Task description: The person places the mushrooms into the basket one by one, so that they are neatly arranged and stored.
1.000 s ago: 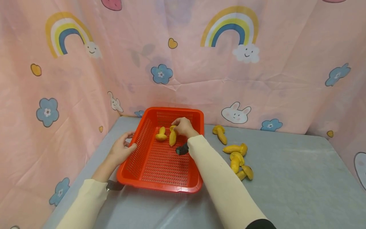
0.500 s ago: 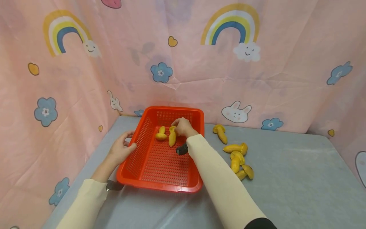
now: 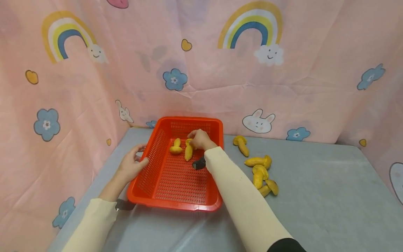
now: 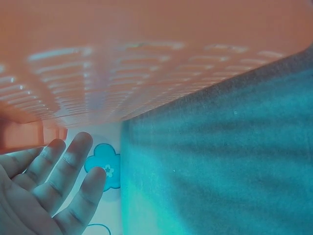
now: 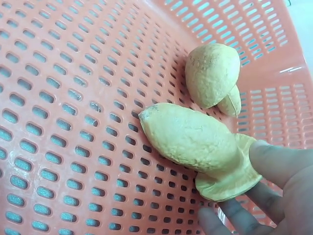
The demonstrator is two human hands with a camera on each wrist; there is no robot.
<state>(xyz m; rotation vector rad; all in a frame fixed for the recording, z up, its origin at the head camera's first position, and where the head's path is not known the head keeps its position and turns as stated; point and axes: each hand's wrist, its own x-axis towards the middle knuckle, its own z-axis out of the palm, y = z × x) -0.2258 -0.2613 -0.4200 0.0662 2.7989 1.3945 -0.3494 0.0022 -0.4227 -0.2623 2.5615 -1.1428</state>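
A red perforated plastic basket (image 3: 179, 190) stands on the grey table. Inside it, my right hand (image 3: 201, 140) pinches a yellow mushroom (image 3: 188, 153) by its cap. In the right wrist view the thumb lies on one side of that cap and the fingers reach under the other, while the stem (image 5: 186, 134) lies along the basket floor. Beside it is a second yellow mushroom (image 5: 212, 73), cap towards the camera. My left hand (image 3: 130, 166) is at the basket's left side, thumb at the rim. Its fingers (image 4: 73, 161) extend loosely beside the outer wall in the left wrist view.
Right of the basket, several more yellow mushrooms lie on the table (image 3: 315, 189): one mushroom (image 3: 241, 145) near the back and a cluster with a mushroom (image 3: 259, 176) in its middle. A pink printed curtain (image 3: 214, 87) hangs behind and along the left.
The head view has shifted slightly. Both hands, the basket and the mushrooms keep nearly the same places relative to one another.
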